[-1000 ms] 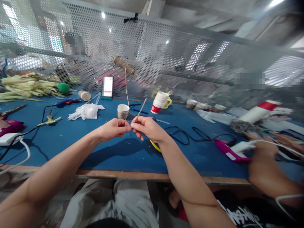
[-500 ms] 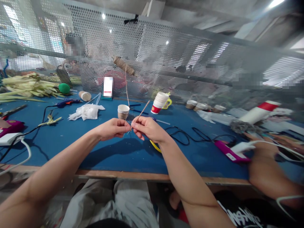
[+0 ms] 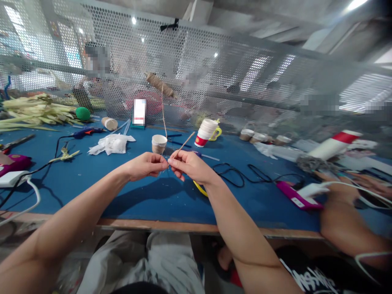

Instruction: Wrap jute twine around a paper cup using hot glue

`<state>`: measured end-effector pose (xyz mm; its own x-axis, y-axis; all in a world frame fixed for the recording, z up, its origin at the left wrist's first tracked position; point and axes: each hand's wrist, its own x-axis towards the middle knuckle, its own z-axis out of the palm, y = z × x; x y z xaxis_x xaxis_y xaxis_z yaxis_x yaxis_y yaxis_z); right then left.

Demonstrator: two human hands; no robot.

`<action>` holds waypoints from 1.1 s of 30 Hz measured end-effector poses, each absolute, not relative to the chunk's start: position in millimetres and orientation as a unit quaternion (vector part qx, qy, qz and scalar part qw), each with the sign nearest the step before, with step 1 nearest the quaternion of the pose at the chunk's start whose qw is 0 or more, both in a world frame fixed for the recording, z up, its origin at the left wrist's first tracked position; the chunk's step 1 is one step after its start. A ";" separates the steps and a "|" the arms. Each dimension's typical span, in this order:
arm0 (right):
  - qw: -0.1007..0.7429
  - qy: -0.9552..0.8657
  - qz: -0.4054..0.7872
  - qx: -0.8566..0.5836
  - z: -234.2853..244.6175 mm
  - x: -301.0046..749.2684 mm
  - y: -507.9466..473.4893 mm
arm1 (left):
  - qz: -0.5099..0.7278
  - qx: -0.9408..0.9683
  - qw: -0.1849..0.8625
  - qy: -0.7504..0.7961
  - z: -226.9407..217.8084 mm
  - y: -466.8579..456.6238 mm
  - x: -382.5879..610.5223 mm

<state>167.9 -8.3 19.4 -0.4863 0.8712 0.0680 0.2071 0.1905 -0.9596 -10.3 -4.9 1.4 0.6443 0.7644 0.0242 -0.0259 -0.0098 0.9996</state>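
My left hand (image 3: 149,166) is closed in a pinch on the end of a thin twine (image 3: 163,150), which passes beside a small cup (image 3: 159,142) standing just behind. Pressed close against it, my right hand (image 3: 190,165) pinches a thin brown stick-like strand (image 3: 185,143) that slants up to the right. The fingertips of both hands meet, and what lies right between them is too small to make out. From a twine spool (image 3: 159,84) on the mesh panel, a strand hangs down to the cup. Part of a yellow handle (image 3: 200,188) shows under my right wrist.
A stack of paper cups (image 3: 206,132) stands behind my right hand. White tissue (image 3: 112,144), a glue gun (image 3: 87,132) and a phone (image 3: 139,113) are to the left. Black cable (image 3: 232,173) and a purple power strip (image 3: 298,196) lie right, near another person's arm (image 3: 346,216).
My right hand has shifted very slightly left, closer against my left fingertips. The brown strand it holds now slants a little lower to the right. My left hand stays in place.
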 end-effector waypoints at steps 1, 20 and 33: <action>0.325 -0.701 0.498 -0.392 19.2 167.8 -7.8 | 0.311 0.643 0.634 0.297 1.2 -5.0 -9.8; 0.318 -0.699 0.505 -0.394 20.3 167.1 -8.7 | 0.308 0.666 0.609 0.301 3.1 -5.9 -10.0; 0.314 -0.687 0.537 -0.376 21.6 167.0 -9.6 | 0.294 0.640 0.647 0.291 1.0 -3.6 -12.0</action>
<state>167.0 -9.6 21.6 -0.5196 0.8540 0.0271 0.1792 0.1399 -0.9738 -12.0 -3.6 1.0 0.6579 0.7531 -0.0004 -0.0073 0.0069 0.9999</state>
